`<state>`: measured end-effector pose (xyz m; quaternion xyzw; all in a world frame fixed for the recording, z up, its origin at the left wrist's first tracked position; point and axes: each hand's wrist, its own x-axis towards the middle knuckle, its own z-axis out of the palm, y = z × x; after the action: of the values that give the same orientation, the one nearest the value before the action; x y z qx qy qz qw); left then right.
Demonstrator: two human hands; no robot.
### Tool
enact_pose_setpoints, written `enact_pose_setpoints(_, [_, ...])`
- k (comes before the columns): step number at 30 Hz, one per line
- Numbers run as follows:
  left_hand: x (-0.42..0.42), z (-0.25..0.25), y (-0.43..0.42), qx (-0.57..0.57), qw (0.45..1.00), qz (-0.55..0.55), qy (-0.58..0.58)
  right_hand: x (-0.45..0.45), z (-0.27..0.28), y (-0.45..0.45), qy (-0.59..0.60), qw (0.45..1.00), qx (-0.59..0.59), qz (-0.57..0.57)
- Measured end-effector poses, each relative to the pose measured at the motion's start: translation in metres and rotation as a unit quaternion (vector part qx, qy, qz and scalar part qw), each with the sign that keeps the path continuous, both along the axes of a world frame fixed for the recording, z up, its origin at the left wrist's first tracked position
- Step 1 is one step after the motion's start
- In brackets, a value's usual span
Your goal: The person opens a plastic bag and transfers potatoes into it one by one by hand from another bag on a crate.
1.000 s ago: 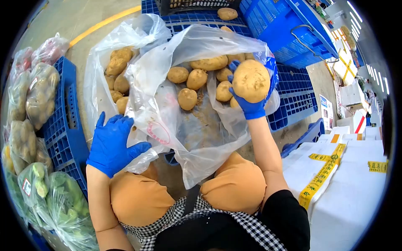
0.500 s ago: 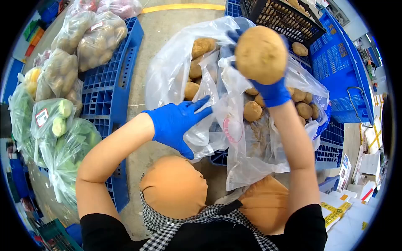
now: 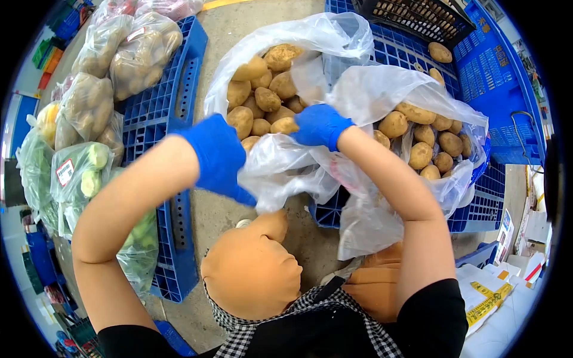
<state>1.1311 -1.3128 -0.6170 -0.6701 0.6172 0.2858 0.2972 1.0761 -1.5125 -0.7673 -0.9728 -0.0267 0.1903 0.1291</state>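
Both hands wear blue gloves. My left hand point(image 3: 219, 156) is closed at the near left edge of the left plastic bag point(image 3: 280, 170), blurred by motion, and what it grips is hidden. My right hand point(image 3: 321, 126) is closed on the plastic between the two bags, its fingertips beside a potato point(image 3: 285, 125). Several potatoes fill the open left bag. To the right, a second open clear bag point(image 3: 382, 89) holds more potatoes, such as one on its left side point(image 3: 393, 125).
A blue pallet point(image 3: 179, 238) at left bears bagged potatoes point(image 3: 89, 104) and bagged green vegetables point(image 3: 45, 179). A black crate point(image 3: 412, 18) and a blue crate point(image 3: 498, 77) stand at the upper right, near a loose potato point(image 3: 440, 52). White boxes point(image 3: 495, 334) lie lower right.
The large potato has left my right hand, which has moved down and left onto the plastic. My left hand has closed and shifted slightly left. The left bag's mouth is wider open.
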Motion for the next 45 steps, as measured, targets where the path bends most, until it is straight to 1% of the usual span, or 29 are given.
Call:
enact_pose_setpoints(2, [-0.013, -0.016, 0.008, -0.060, 0.987, -0.148, 0.019, -0.012, 0.027, -0.022, 0.022, 0.990, -0.138, -0.007])
enact_pose_setpoints(3, [-0.013, -0.022, 0.009, -0.107, 0.984, -0.129, 0.055, -0.018, 0.023, -0.047, -0.018, 0.981, -0.183, -0.064])
enact_pose_setpoints(5, [-0.015, -0.024, 0.006, -0.147, 0.982, -0.062, 0.102, -0.031, 0.052, -0.073, 0.025, 0.974, -0.205, -0.088])
enact_pose_setpoints(8, [-0.017, -0.011, -0.004, -0.177, 0.976, 0.038, 0.119, -0.048, 0.049, -0.078, -0.038, 0.984, -0.172, -0.019])
enact_pose_setpoints(9, [-0.020, -0.010, -0.004, -0.194, 0.971, 0.050, 0.127, -0.054, 0.050, -0.081, -0.095, 0.990, -0.102, 0.000])
enact_pose_setpoints(11, [-0.030, -0.011, -0.006, -0.187, 0.967, 0.072, 0.156, -0.059, 0.063, -0.091, -0.220, 0.947, 0.233, -0.029])
enact_pose_setpoints(13, [-0.038, -0.014, -0.009, -0.172, 0.970, 0.051, 0.161, -0.065, 0.084, -0.125, -0.360, 0.909, 0.205, -0.040])
enact_pose_setpoints(14, [-0.042, -0.015, -0.012, -0.165, 0.972, 0.038, 0.164, -0.071, 0.096, -0.142, -0.395, 0.880, 0.250, -0.084])
enact_pose_setpoints(16, [-0.044, -0.014, -0.013, -0.201, 0.966, 0.000, 0.163, -0.095, 0.110, -0.189, -0.292, 0.857, 0.378, -0.190])
enact_pose_setpoints(18, [-0.031, -0.010, -0.008, -0.287, 0.941, -0.061, 0.168, -0.130, 0.122, -0.199, -0.153, 0.903, 0.289, -0.279])
enact_pose_setpoints(19, [-0.028, 0.006, -0.016, -0.280, 0.949, -0.048, 0.138, -0.147, 0.117, -0.211, -0.046, 0.948, 0.203, -0.239])
enact_pose_setpoints(20, [-0.028, 0.032, -0.029, -0.273, 0.956, -0.034, 0.106, -0.167, 0.122, -0.197, -0.044, 0.974, 0.020, -0.222])
enact_pose_setpoints(22, [-0.037, 0.068, -0.057, -0.373, 0.920, -0.111, 0.050, -0.201, 0.074, -0.218, -0.083, 0.982, 0.014, -0.172])
enact_pose_setpoints(24, [-0.061, 0.090, -0.098, -0.440, 0.886, -0.125, 0.074, -0.209, 0.054, -0.206, 0.015, 0.962, -0.130, -0.240])
enact_pose_setpoints(26, [-0.093, 0.065, -0.159, -0.494, 0.833, -0.089, 0.232, -0.215, 0.020, -0.182, -0.012, 0.928, -0.177, -0.328])
enact_pose_setpoints(27, [-0.111, 0.053, -0.190, -0.377, 0.879, -0.007, 0.291, -0.215, 0.013, -0.174, -0.023, 0.921, -0.155, -0.356])
enact_pose_setpoints(28, [-0.117, 0.027, -0.219, -0.301, 0.914, -0.001, 0.270, -0.215, 0.008, -0.169, -0.035, 0.914, -0.132, -0.382])
enact_pose_setpoints(30, [-0.125, -0.037, -0.263, -0.195, 0.978, -0.010, 0.067, -0.222, -0.005, -0.170, -0.091, 0.908, -0.112, -0.394])
enact_pose_setpoints(31, [-0.125, -0.076, -0.266, -0.226, 0.974, -0.034, -0.006, -0.228, -0.013, -0.175, -0.133, 0.909, -0.112, -0.377])
enact_pose_setpoints(32, [-0.126, -0.098, -0.264, -0.140, 0.990, -0.024, -0.020, -0.234, -0.021, -0.177, -0.174, 0.911, -0.110, -0.359])
enact_pose_setpoints(34, [-0.129, -0.141, -0.247, -0.164, 0.986, 0.040, 0.006, -0.245, -0.029, -0.172, -0.204, 0.912, -0.087, -0.344])
enact_pose_setpoints(36, [-0.136, -0.159, -0.233, -0.268, 0.954, 0.136, 0.009, -0.249, -0.034, -0.168, -0.235, 0.914, -0.062, -0.325])
enact_pose_setpoints(39, [-0.106, -0.153, -0.228, -0.256, 0.902, 0.228, 0.261, -0.250, -0.044, -0.170, -0.318, 0.906, 0.023, -0.279])
enact_pose_setpoints(40, [-0.098, -0.144, -0.222, -0.274, 0.774, 0.361, 0.442, -0.248, -0.041, -0.175, -0.299, 0.906, 0.064, -0.292])
enact_pose_setpoints(41, [-0.089, -0.126, -0.224, -0.249, 0.607, 0.394, 0.644, -0.249, -0.038, -0.179, -0.280, 0.904, 0.108, -0.305])
enact_pose_setpoints(42, [-0.075, -0.104, -0.218, -0.186, 0.534, 0.364, 0.740, -0.249, -0.034, -0.182, -0.262, 0.898, 0.155, -0.318])
enact_pose_setpoints(43, [-0.067, -0.075, -0.211, -0.185, 0.515, 0.349, 0.761, -0.252, -0.031, -0.187, -0.239, 0.869, 0.271, -0.338])
enact_pose_setpoints(44, [-0.059, -0.055, -0.204, -0.187, 0.495, 0.332, 0.781, -0.251, -0.029, -0.195, -0.198, 0.873, 0.297, -0.332])
enact_pose_setpoints(45, [-0.049, -0.043, -0.197, -0.201, 0.520, 0.300, 0.774, -0.253, -0.027, -0.196, -0.210, 0.862, 0.305, -0.346])
